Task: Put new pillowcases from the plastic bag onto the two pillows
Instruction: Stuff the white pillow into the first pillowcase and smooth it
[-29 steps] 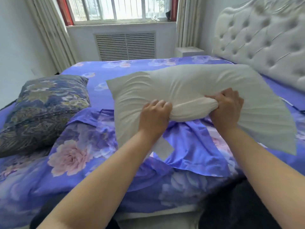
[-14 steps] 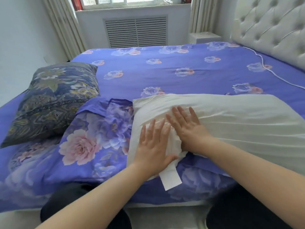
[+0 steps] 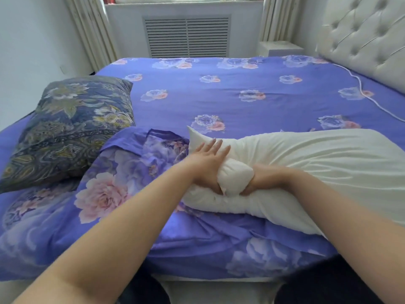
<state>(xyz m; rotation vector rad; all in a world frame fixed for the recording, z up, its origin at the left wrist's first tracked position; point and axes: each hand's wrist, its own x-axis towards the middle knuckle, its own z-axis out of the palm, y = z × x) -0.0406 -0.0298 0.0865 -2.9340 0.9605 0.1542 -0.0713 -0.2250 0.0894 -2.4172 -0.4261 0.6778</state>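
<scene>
1. Under both hands, on the near part of the bed (image 3: 230, 88): bare white pillow (image 3: 317, 167), lying lengthwise, running from the hands out to the right.
2. Left hand (image 3: 208, 163): fingers straight and spread, palm laid flat on the pillow's left end, fingertips pointing away from the person. Holds nothing; it presses the fabric.
3. Right hand (image 3: 260, 178): only the wrist and the back of the hand show. Fingers are buried in the pillow, under a bulge of stuffing. Whether they are curled round it cannot be told.
4. Between the two hands: a rounded lump of the pillow's near edge, pushed up, touching both hands.
5. Hands sit close together, with only that lump separating them.
6. Beneath the pillow and to the left of the left hand: purple floral pillowcase (image 3: 122, 172), rumpled, spread flat on the bed. Large pink rose print faces up. The pillow lies on top of it, not inside it.
7. Further left of the left hand, well apart from it: second pillow (image 3: 70, 128) in a dark blue patterned cover, resting on the bed, its near corner touching the purple pillowcase.
8. Beyond the right hand, far right: white tufted headboard (image 3: 361, 40). A thin white cord (image 3: 359, 84) trails over the sheet just beside it.
9. Beyond both hands, across the bed: slatted radiator cover (image 3: 186, 36) under the window, with pale curtains (image 3: 87, 29) at either side
</scene>
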